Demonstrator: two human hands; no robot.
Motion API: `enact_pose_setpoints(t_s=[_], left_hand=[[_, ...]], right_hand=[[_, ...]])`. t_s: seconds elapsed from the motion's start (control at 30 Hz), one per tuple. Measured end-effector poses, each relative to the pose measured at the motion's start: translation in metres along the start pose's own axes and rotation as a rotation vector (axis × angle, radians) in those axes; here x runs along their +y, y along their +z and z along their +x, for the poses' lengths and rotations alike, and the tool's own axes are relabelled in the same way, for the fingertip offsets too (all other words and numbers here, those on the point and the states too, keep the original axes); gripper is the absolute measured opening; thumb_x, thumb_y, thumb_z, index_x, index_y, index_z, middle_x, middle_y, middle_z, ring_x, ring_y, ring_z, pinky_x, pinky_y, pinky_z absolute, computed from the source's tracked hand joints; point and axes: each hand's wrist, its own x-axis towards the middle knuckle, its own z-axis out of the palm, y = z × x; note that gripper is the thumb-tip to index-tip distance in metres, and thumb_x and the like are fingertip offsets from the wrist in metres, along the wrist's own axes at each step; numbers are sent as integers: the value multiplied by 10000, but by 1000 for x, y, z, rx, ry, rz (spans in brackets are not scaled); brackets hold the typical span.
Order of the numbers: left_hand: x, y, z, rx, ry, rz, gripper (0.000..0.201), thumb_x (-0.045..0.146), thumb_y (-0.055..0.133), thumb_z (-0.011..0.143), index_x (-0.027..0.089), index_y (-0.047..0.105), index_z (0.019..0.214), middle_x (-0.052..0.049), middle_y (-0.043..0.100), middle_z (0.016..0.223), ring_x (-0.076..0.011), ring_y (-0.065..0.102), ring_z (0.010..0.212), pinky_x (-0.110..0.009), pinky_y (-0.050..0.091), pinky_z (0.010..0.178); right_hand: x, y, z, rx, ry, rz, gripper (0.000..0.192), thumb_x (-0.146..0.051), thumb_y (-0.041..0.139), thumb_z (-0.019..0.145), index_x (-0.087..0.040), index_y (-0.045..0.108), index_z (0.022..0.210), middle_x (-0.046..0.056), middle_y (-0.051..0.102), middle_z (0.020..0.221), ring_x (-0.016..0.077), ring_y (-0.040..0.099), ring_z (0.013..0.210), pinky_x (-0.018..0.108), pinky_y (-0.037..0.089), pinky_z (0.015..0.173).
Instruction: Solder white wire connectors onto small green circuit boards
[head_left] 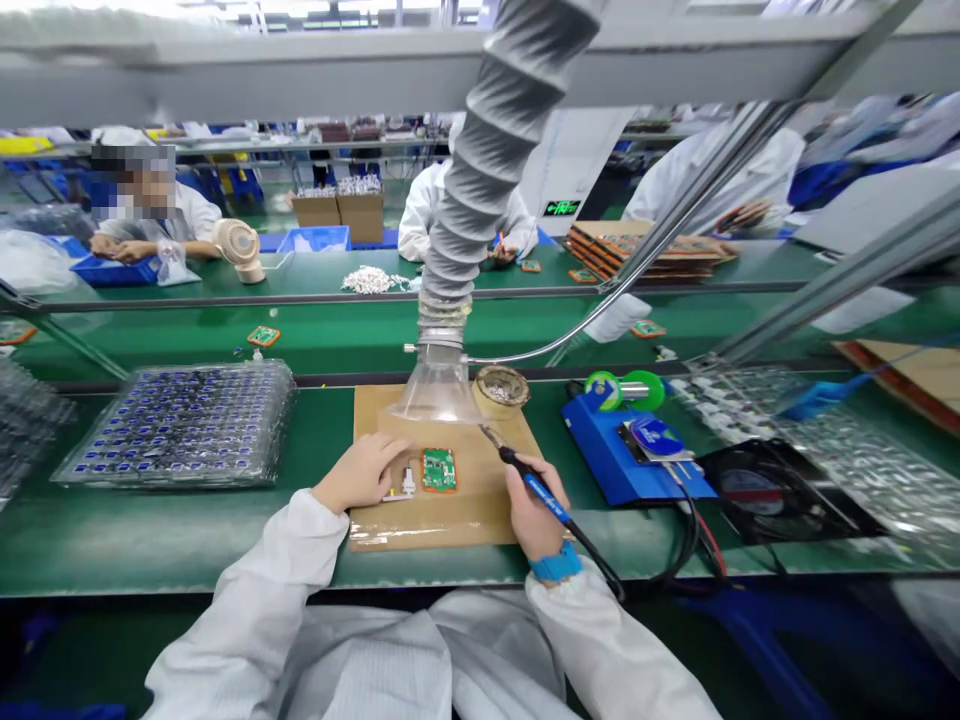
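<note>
On the brown mat near the tabletop's front edge, a green board lies under the clear funnel. The left hand rests open, fingers touching a white connector just left of the board. The right hand grips a soldering iron, tip pointing far-left, above the mat.

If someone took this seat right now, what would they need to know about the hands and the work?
Left hand: flat on the cardboard mat, fingers by a small white connector beside the green circuit board.
Right hand: grips the soldering iron, tip raised toward the clear fume funnel, off the board.
Tip cleaner behind the mat; solder station to the right.
Done or left: soldering progress cannot be judged from here.
</note>
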Motion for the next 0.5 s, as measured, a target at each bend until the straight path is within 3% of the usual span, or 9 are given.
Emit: enact_pose_setpoints(t_s=[0.13, 0.2, 0.37, 0.47, 0.5], left_hand=[[-6, -1, -22, 134, -206, -23, 358, 166, 565, 890, 170, 619, 1244, -128, 674, 1168, -287, 606, 1072, -444, 484, 949], [-5, 1, -34, 203, -313, -25, 241, 228, 599, 901, 177, 641, 1133, -121, 671, 1112, -292, 605, 1046, -457, 499, 932], [0, 12, -52, 321, -384, -52, 219, 166, 552, 894, 186, 652, 1088, -124, 647, 1112, -273, 622, 1051, -443, 531, 938], [2, 17, -54, 359, -424, -51, 232, 145, 489, 913, 186, 665, 1059, -128, 647, 1091, -267, 637, 1024, -435, 547, 913], [4, 17, -54, 371, -446, -48, 234, 153, 474, 926, 186, 669, 1050, -129, 650, 1075, -269, 640, 1011, -439, 550, 902]], right_hand=[[0, 17, -13, -168, 53, 104, 353, -496, 677, 897, -217, 718, 1111, 103, 784, 1057, 256, 762, 915, 412, 623, 854], [3, 28, -17, -244, 18, 105, 369, -513, 709, 867, -233, 734, 1106, 102, 790, 1104, 282, 765, 1011, 433, 623, 915], [12, 48, -19, -518, -54, 142, 391, -497, 623, 914, -264, 714, 1214, 81, 798, 1143, 274, 777, 1047, 433, 623, 962], [10, 53, -22, -538, -62, 145, 386, -492, 614, 908, -267, 729, 1201, 89, 803, 1136, 287, 784, 1033, 413, 637, 929], [8, 53, -23, -492, -54, 145, 374, -484, 602, 914, -277, 730, 1199, 76, 811, 1103, 287, 788, 1014, 411, 640, 915]])
